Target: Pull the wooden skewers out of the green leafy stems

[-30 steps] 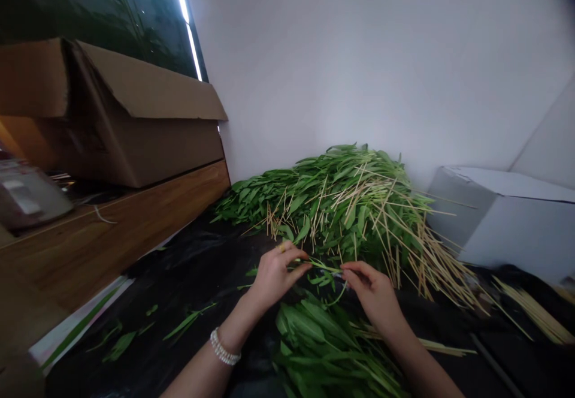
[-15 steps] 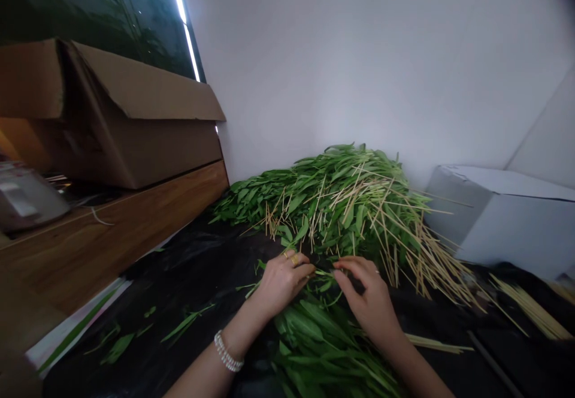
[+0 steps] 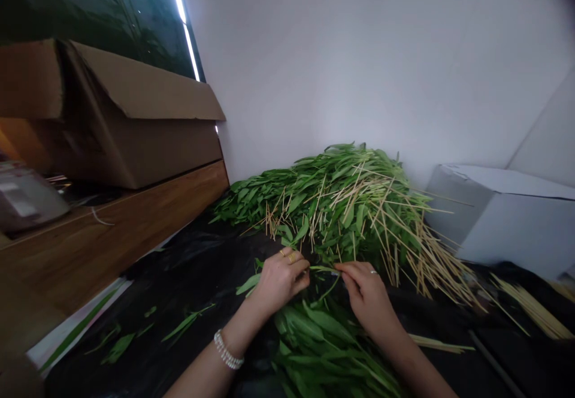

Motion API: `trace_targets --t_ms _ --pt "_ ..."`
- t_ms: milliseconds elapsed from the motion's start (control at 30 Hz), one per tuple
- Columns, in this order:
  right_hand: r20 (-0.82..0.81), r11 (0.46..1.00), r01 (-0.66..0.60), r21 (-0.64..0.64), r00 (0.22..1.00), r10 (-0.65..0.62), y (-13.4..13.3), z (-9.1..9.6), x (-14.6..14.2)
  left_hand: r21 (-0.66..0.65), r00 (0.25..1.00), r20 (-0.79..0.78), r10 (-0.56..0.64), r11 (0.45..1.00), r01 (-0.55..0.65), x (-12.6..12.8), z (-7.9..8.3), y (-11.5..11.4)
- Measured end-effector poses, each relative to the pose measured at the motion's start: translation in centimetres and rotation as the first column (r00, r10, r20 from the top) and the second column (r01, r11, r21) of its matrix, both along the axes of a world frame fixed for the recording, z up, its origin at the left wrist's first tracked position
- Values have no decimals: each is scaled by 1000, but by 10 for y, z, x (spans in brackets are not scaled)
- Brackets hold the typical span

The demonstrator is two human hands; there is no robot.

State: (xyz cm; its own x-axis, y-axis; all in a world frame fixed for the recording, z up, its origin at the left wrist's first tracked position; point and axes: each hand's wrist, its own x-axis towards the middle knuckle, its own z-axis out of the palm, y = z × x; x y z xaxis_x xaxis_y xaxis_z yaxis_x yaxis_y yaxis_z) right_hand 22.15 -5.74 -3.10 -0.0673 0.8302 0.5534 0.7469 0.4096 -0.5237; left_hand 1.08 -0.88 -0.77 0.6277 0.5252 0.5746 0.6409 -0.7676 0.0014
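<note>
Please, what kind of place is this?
Probably an informal food-preparation corner: a large heap of green leaves and thin bamboo skewers lies on black plastic sheeting, beside a brown cardboard box. The left hand and right hand pinch one green sprig.

A black sheet [image 3: 193,266] carries a heap of skewered greens [image 3: 345,206]. Left of the heap lie stray leaves [image 3: 184,323], right of it a white box [image 3: 507,218]

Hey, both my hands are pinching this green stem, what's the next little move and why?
Probably fold the green stem over toward the left hand. The right hand pinches its other end, so it spans the gap between them. The pile of skewered greens behind suggests it goes on a skewer, though none shows clearly in your fingers.
</note>
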Motion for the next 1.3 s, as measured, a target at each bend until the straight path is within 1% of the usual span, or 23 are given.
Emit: trace_targets --t_ms 200,267,333,433,467,533,600,633,667,700,767,867,933,1000,1067,1167,1233,1300 --pt "-137 995 -37 -88 990 25 0 0 -3 -46 999 51 7 999 -4 1 5 -3" --pt "-192 992 -53 -112 981 31 0 1 -5 -86 992 121 26 996 -16 4 7 -5" --pt "-275 981 -89 -171 961 39 -1 2 -7 -148 967 241 83 988 -48 7 8 -5" --pt "-431 934 -196 -297 901 52 -1 2 -10 -293 883 425 197 953 -72 6 7 0" --pt "-473 919 -225 -324 880 49 -1 2 -10 -351 846 477 236 934 -63 3 7 3" --pt "-536 906 -244 -345 844 23 0 3 -9 -447 761 566 317 894 -40 -5 6 12" --pt "-589 906 -242 -346 808 -9 0 6 -8 -487 675 629 385 872 -45 -14 6 21" --pt "-614 906 -242 -347 789 -24 0 7 -7 -490 646 645 408 870 -61 -18 6 24" --pt "-635 906 -242 -348 772 -38 1 8 -7 -486 631 652 420 870 -77 -21 7 26" --pt "-652 904 -244 -352 757 -50 0 9 -7 -478 631 651 422 874 -92 -24 8 27" --pt "-676 895 -244 -372 733 -81 0 11 -7 -449 666 631 397 888 -103 -26 11 26" --pt "-689 884 -243 -399 715 -115 0 12 -7 -405 729 607 317 912 -59 -24 14 22" --pt "-685 887 -235 -397 719 -116 0 12 -7 -413 739 614 279 911 -1 -21 14 19" --pt "-679 894 -223 -389 726 -114 0 11 -6 -435 739 618 269 900 36 -19 15 17" --pt "-669 898 -213 -385 735 -112 1 10 -6 -441 756 597 270 897 28 -17 15 14" --pt "-647 903 -217 -370 758 -83 2 8 -6 -409 816 524 244 913 -10 -13 16 7" --pt "-626 910 -223 -351 778 -51 2 7 -6 -357 872 460 166 934 11 -8 14 2" --pt "-596 916 -223 -333 802 -21 1 5 -8 -290 928 367 58 955 55 -2 9 -3"
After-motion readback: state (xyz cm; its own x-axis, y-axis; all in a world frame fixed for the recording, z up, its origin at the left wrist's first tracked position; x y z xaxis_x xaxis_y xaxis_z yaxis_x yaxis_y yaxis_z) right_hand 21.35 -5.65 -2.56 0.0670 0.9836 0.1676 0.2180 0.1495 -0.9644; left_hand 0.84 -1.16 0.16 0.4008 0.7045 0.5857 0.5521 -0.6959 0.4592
